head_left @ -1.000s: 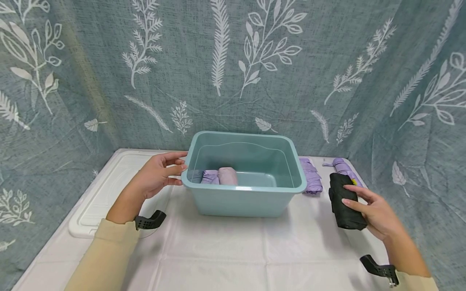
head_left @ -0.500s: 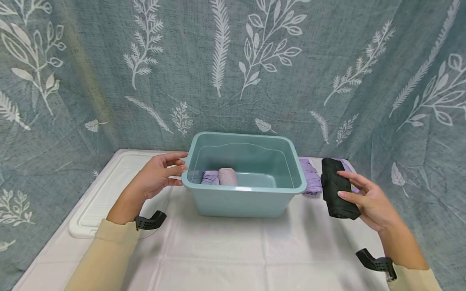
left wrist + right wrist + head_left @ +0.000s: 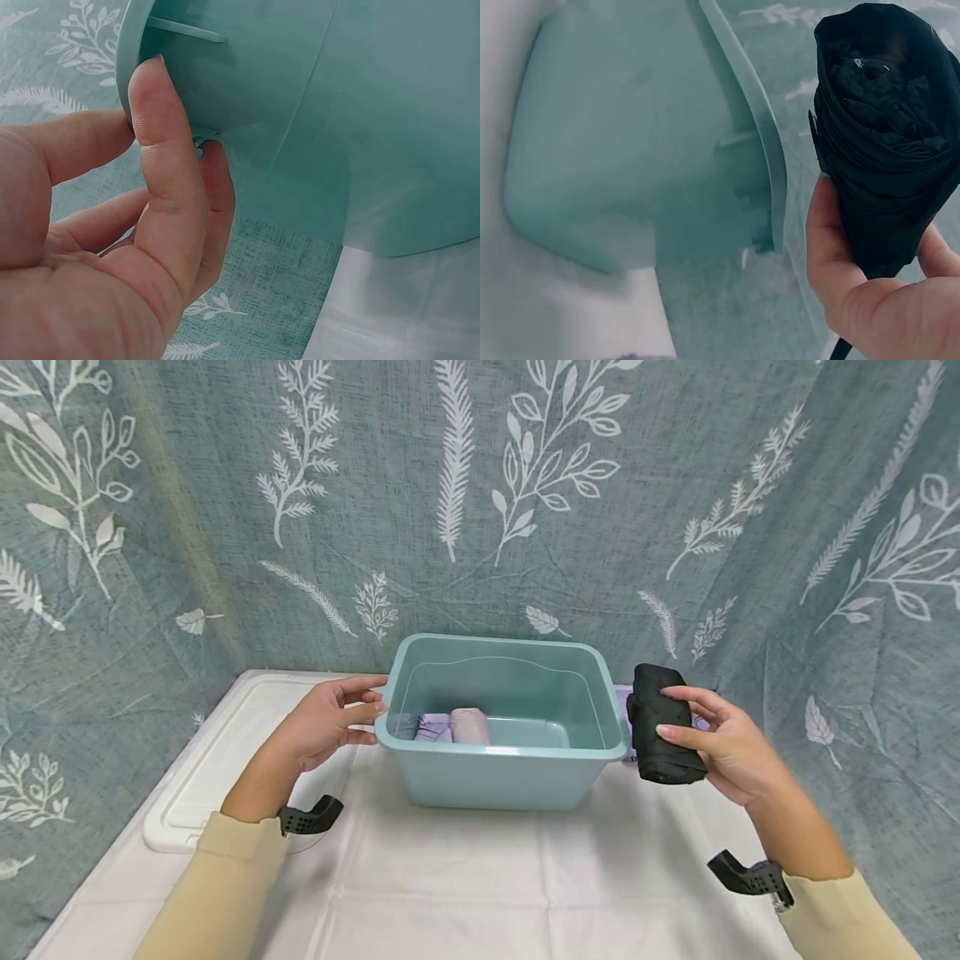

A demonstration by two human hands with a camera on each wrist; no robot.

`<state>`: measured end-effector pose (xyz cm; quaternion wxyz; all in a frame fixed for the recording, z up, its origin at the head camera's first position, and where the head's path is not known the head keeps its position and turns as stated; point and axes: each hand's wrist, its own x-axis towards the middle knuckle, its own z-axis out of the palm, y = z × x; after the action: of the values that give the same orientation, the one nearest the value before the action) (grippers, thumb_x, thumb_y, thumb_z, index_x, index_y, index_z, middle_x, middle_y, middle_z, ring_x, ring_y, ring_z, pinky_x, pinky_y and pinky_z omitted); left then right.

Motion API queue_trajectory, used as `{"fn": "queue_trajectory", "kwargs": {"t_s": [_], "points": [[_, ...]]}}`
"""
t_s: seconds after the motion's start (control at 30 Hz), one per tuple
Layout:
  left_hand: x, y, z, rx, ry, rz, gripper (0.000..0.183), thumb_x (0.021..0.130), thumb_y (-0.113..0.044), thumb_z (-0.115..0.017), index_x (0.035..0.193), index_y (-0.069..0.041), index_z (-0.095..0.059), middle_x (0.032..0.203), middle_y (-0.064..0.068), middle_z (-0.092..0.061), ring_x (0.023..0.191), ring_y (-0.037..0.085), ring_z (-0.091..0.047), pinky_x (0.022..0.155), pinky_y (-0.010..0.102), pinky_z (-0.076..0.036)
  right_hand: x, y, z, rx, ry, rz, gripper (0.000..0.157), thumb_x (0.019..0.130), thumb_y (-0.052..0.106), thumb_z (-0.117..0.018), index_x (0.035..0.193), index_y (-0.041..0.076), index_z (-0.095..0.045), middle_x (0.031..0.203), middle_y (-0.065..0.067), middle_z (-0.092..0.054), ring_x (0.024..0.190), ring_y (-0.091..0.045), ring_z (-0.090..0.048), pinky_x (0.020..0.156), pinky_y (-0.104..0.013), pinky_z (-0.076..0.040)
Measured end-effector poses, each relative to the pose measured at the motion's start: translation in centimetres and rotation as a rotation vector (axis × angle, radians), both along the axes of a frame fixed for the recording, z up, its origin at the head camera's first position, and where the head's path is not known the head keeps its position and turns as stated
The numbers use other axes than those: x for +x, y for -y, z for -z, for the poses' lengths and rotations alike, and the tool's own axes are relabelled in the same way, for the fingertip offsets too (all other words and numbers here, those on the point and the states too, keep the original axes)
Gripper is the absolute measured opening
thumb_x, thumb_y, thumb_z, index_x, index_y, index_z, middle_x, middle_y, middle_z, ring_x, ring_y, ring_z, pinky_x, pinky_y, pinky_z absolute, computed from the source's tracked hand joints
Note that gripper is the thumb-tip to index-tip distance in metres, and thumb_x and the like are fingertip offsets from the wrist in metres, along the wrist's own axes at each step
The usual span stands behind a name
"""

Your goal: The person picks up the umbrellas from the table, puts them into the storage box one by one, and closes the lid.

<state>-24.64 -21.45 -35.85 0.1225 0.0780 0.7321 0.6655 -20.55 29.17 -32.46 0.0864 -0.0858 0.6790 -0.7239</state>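
Observation:
My left hand [image 3: 330, 720] grips the left rim of a blue-green plastic storage bin [image 3: 495, 777]. In the left wrist view its fingers [image 3: 165, 172] curl at the edge of the rim. My right hand [image 3: 723, 739] holds a folded black umbrella [image 3: 662, 727] in the air, just right of the bin. The right wrist view shows the gathered end of the umbrella [image 3: 885, 97] facing the camera. Inside the bin, at its left, lie a purple folded umbrella [image 3: 433, 727] and a pale pink rolled bundle [image 3: 469, 727].
A white lid [image 3: 217, 760] lies on the table at the left. Purple folded umbrellas [image 3: 623, 695] lie right of the bin, mostly hidden behind the black one. A patterned curtain [image 3: 465, 502] hangs close behind the bin. White cloth [image 3: 450, 885] covers the table.
My right hand has lifted the black umbrella and brought it leftward, close to the bin's right rim. The left hand and the bin have stayed where they were.

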Motion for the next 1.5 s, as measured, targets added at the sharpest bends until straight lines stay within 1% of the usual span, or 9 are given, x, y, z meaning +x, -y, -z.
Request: {"fn": "queue_trajectory", "kwargs": {"t_s": [0.17, 0.33, 0.47, 0.53, 0.77, 1.03, 1.2, 1.37, 1.5], "points": [[0.1, 0.1, -0.1, -0.004, 0.003, -0.003, 0.059, 0.104, -0.012, -0.061, 0.157, -0.002, -0.038, 0.113, 0.003, -0.052, 0.082, 0.008, -0.066, 0.076, 0.029, -0.062, -0.9, 1.6, -1.0, 0.045, 0.040, 0.005, 0.046, 0.094, -0.003, -0.070, 0.132, 0.020, -0.059, 0.139, -0.007, -0.030, 0.099, -0.019, -0.072, 0.078, -0.035, -0.064], [0.1, 0.2, -0.1, -0.004, 0.001, -0.006, 0.059, 0.104, -0.012, -0.061, 0.157, -0.002, -0.038, 0.113, 0.003, -0.053, 0.082, 0.008, -0.066, 0.076, 0.029, -0.062, -1.8, 3.0, -1.6, 0.063, 0.049, 0.007, 0.047, 0.092, -0.002, -0.072, 0.132, 0.019, -0.059, 0.141, -0.008, -0.031, 0.098, -0.018, -0.072, 0.079, -0.034, -0.064], [0.1, 0.2, -0.1, -0.002, 0.004, -0.007, 0.059, 0.104, -0.012, -0.061, 0.157, -0.002, -0.039, 0.114, 0.004, -0.052, 0.082, 0.008, -0.066, 0.076, 0.029, -0.062, -2.4, 3.9, -2.0, 0.082, 0.067, 0.004, 0.046, 0.092, 0.000, -0.073, 0.132, 0.018, -0.059, 0.154, -0.009, -0.021, 0.098, -0.016, -0.072, 0.080, -0.032, -0.063], [0.1, 0.2, -0.1, -0.003, 0.003, -0.008, 0.059, 0.104, -0.012, -0.061, 0.157, -0.002, -0.039, 0.115, 0.004, -0.052, 0.082, 0.009, -0.066, 0.077, 0.029, -0.062, -2.7, 4.3, -2.2, 0.086, 0.073, -0.003, 0.045, 0.093, 0.002, -0.073, 0.132, 0.018, -0.058, 0.155, -0.009, -0.017, 0.097, -0.016, -0.072, 0.080, -0.031, -0.063], [0.1, 0.0, 0.1, 0.009, 0.006, -0.010, 0.059, 0.103, -0.010, -0.062, 0.157, -0.002, -0.038, 0.113, 0.002, -0.052, 0.081, 0.008, -0.066, 0.075, 0.028, -0.062, -4.0, 5.6, -2.9, 0.083, 0.095, -0.005, 0.047, 0.092, 0.002, -0.074, 0.132, 0.016, -0.054, 0.138, -0.007, -0.035, 0.099, -0.018, -0.071, 0.079, -0.032, -0.063], [0.0, -0.1, 0.1, 0.013, 0.015, -0.014, 0.061, 0.102, -0.011, -0.063, 0.157, -0.003, -0.038, 0.113, 0.003, -0.052, 0.081, 0.009, -0.066, 0.075, 0.028, -0.062, -5.7, 6.9, -3.4, 0.100, 0.100, -0.018, 0.049, 0.093, 0.004, -0.074, 0.136, 0.015, -0.052, 0.135, -0.007, -0.043, 0.103, -0.017, -0.070, 0.081, -0.032, -0.063], [0.0, -0.2, 0.0, 0.014, 0.018, -0.013, 0.061, 0.102, -0.011, -0.064, 0.157, -0.003, -0.038, 0.114, 0.003, -0.051, 0.082, 0.009, -0.067, 0.075, 0.028, -0.062, -6.8, 7.6, -3.7, 0.110, 0.115, -0.039, 0.053, 0.094, 0.002, -0.072, 0.140, 0.014, -0.050, 0.140, -0.009, -0.044, 0.100, -0.016, -0.070, 0.080, -0.030, -0.062], [0.0, -0.2, 0.0, 0.013, 0.017, -0.013, 0.062, 0.102, -0.011, -0.063, 0.158, -0.003, -0.037, 0.115, 0.004, -0.050, 0.083, 0.009, -0.066, 0.075, 0.028, -0.062, -7.9, 8.5, -4.1, 0.182, 0.136, -0.077, 0.059, 0.093, 0.006, -0.074, 0.146, 0.015, -0.049, 0.153, -0.011, -0.036, 0.096, -0.013, -0.067, 0.080, -0.028, -0.060], [0.0, -0.2, 0.0, 0.017, 0.018, -0.014, 0.062, 0.102, -0.011, -0.063, 0.158, -0.003, -0.038, 0.114, 0.004, -0.050, 0.083, 0.009, -0.066, 0.074, 0.028, -0.062, -8.9, 9.3, -4.4, 0.211, 0.162, -0.107, 0.060, 0.093, 0.007, -0.075, 0.147, 0.015, -0.049, 0.150, -0.013, -0.042, 0.094, -0.014, -0.070, 0.080, -0.029, -0.061]]}}
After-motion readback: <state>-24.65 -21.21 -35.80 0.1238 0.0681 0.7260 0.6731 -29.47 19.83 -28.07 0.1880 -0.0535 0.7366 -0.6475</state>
